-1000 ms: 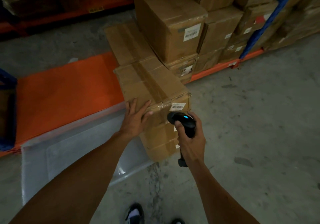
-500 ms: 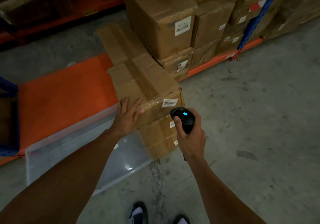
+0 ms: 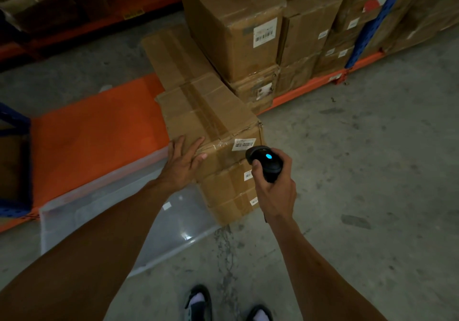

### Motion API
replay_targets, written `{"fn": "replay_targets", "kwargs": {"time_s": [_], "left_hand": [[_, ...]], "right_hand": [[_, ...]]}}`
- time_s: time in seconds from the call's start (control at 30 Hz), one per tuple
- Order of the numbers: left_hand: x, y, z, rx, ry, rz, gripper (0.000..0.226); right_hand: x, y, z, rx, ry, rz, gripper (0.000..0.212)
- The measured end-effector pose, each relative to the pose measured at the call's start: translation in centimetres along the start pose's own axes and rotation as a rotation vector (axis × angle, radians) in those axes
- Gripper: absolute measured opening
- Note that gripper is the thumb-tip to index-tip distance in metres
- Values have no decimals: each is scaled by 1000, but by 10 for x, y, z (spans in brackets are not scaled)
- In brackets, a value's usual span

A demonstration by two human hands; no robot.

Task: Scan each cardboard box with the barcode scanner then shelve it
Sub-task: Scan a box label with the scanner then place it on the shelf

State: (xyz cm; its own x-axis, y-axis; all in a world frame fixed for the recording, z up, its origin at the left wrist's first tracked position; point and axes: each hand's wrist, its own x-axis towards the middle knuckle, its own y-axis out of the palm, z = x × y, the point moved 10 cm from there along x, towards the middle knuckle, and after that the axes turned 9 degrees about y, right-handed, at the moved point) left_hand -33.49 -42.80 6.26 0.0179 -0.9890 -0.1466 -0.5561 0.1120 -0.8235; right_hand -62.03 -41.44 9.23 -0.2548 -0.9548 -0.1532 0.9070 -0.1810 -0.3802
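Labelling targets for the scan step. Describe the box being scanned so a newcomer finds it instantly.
Start at the orange shelf deck at floor level on the left. At its right edge stands a low stack of cardboard boxes; the target box is the top one. Unlike its neighbours, it has the left hand flat on its near corner and the barcode scanner aimed at its small white label.

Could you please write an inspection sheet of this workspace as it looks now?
Surface: grey concrete floor, stained.
Job's things: top cardboard box on a stack, its barcode label facing the person; barcode scanner with a blue light on, near that label.
Clutter: clear plastic bin on the floor beside the stack.
Hands: left hand flat on the top box's near edge; right hand grips the scanner.
Cables: nothing seen.
Surroundings: orange shelf deck, blue rack post, more labelled boxes on the rack.
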Motion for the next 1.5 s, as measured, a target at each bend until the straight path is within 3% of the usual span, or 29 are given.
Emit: {"fn": "replay_targets", "kwargs": {"time_s": [0.23, 0.37, 0.47, 0.63, 0.93, 1.2, 1.5], "left_hand": [[1, 7, 10, -28, -66, 52, 64], [-1, 4, 6, -109, -42, -19, 85], [0, -5, -2, -176, 14, -135, 77], [-7, -25, 14, -255, 47, -197, 70], [-43, -76, 91, -279, 99, -92, 74], [-43, -73, 98, -283, 130, -88, 77], [-44, -68, 105, -322, 119, -95, 77]], "right_hand": [[-2, 1, 3, 25, -41, 15, 49], [-3, 0, 1, 13, -31, 8, 47], [-4, -1, 1, -1, -37, 13, 43], [-4, 0, -3, -3, -31, 38, 42], [16, 53, -30, -30, 31, 185, 51], [48, 96, -39, -264, -17, 288, 65], [57, 112, -29, -313, -64, 275, 72]]}}
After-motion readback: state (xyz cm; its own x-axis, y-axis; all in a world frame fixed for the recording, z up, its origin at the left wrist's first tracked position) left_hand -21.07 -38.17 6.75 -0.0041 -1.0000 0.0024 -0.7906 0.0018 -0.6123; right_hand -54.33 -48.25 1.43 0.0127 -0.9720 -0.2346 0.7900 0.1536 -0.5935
